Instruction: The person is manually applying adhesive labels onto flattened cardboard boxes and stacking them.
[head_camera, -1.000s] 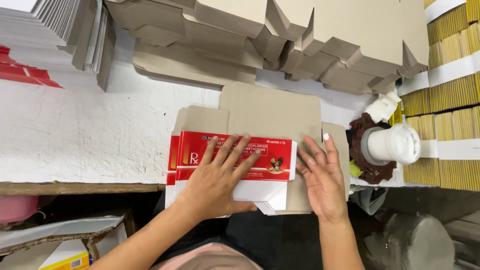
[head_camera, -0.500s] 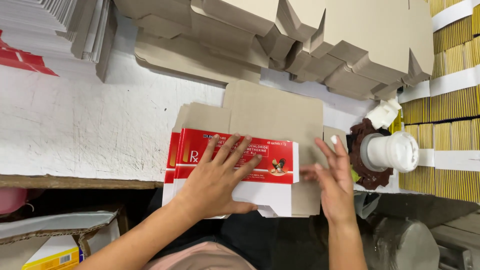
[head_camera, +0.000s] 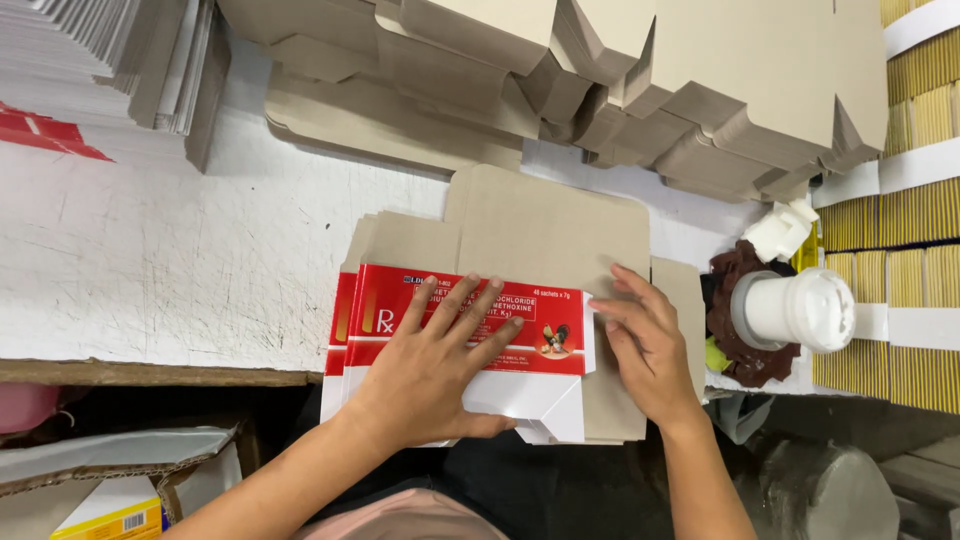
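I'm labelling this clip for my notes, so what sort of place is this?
Probably a packaging or box-folding workstation. Both hands press a flat red-and-white carton blank on a white worktable, with piles of unfolded brown cardboard blanks behind and stacks of banded yellow flat cartons at the right.

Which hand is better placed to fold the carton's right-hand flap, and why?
Right hand, probably: its fingertips already rest at the right end of the carton, while the left hand lies flat across its red panel.

Bright, even overhead light, soft shadows, sharp focus, no glare.
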